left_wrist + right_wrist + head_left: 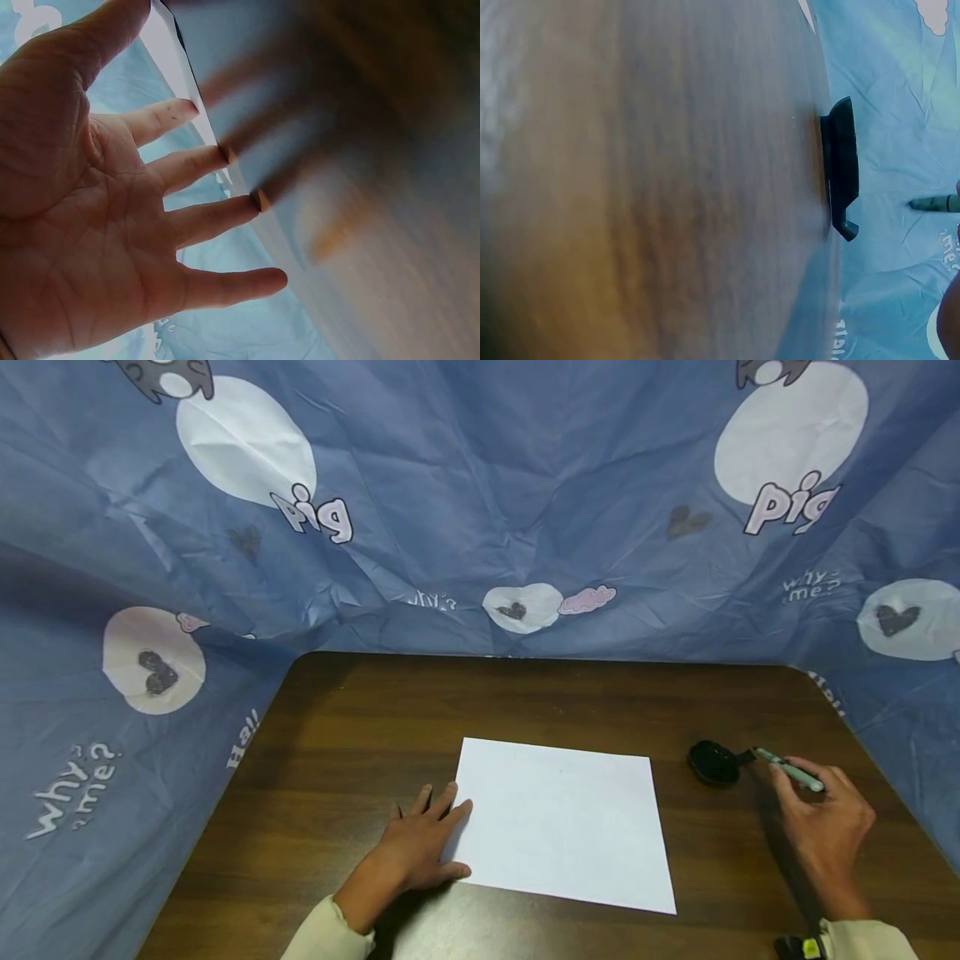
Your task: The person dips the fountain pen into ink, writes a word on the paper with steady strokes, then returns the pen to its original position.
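Observation:
My left hand [420,843] lies spread at the left edge of a white sheet of paper [562,822], its fingertips and thumb resting on that edge. From below, in the left wrist view, its fingers [217,225] are straight and apart. At the right, my right hand [828,818] pinches a slim green pen [795,770] between thumb and fingers, its tip pointing left. Just left of the pen tip sits a small round black dish [712,763] with a short handle. In the right wrist view the green pen [934,203] is held above the dish [843,165].
The brown wooden table [360,727] has rounded far corners. A blue printed cloth [450,527] hangs behind it and along both sides. A dark band with a yellow part [812,948] is at my right wrist.

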The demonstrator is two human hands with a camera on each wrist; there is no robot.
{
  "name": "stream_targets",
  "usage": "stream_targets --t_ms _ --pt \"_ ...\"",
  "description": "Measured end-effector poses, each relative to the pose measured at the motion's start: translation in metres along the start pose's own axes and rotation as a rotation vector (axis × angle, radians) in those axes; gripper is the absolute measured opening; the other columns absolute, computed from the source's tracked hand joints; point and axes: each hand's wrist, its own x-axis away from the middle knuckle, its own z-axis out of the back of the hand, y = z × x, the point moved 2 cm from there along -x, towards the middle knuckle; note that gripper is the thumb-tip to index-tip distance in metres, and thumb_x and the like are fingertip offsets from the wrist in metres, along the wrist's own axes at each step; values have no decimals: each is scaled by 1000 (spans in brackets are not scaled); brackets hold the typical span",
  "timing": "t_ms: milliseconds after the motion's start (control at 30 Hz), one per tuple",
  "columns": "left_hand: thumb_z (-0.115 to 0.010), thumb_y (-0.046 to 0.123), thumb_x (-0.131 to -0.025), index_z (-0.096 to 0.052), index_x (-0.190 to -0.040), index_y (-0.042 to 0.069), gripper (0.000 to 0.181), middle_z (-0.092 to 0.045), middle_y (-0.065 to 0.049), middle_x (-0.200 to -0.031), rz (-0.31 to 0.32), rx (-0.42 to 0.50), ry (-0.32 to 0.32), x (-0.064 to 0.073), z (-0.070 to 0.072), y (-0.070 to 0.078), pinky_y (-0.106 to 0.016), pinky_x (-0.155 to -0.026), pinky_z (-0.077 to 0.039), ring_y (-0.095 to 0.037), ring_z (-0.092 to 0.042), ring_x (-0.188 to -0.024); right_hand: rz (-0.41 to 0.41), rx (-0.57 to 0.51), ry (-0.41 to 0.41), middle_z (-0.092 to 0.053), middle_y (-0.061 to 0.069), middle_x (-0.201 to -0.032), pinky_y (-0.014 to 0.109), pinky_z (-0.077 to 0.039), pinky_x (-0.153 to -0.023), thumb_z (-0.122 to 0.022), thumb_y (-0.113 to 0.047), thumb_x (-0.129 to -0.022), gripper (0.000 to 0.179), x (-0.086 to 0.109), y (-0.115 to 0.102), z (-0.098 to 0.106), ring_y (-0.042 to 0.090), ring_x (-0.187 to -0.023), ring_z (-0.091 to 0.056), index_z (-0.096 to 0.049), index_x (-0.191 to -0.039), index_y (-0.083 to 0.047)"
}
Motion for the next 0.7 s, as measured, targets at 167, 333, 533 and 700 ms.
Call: stream_targets --t_ms 167,333,533,700 --pt "-75 56 -82 -43 -151 16 85 -30 -13 -160 -4 -9 -6 -1 2 3 -80 -97 -25 -46 -28 -143 -36 46 -17 -53 -30 -90 10 -31 -76 -80 -4 -80 22 2 -2 3 -23 -83 -43 -70 -97 6" --pt "-74 56 -83 -42 -152 17 85 -30 -13 -161 -12 -7 -14 -2 3 6 -80 -98 -24 -46 -28 -144 -87 27 -8 -48 -37 -90 14 -31 -76 -73 -10 -86 23 3 -3 6 -20 -82 -44 -66 -101 6" --pt "-73 57 -83 -42 -152 17 85 -30 -13 -160 -16 -18 -21 -2 2 5 -80 -98 -24 -46 -28 -144 -55 -49 4 -58 -33 -93 10 -34 -79 -71 -13 -88 23 2 -4 6 -19 -87 -52 -77 -109 -6" --pt "-71 57 -85 -41 -153 17 85 -28 -12 -161 -1 -21 -32 -2 1 2 -79 -99 -23 -46 -26 -145 -72 -79 2 -67 -27 -96 9 -36 -77 -73 -14 -87 23 1 -4 2 -18 -85 -55 -79 -109 -11"
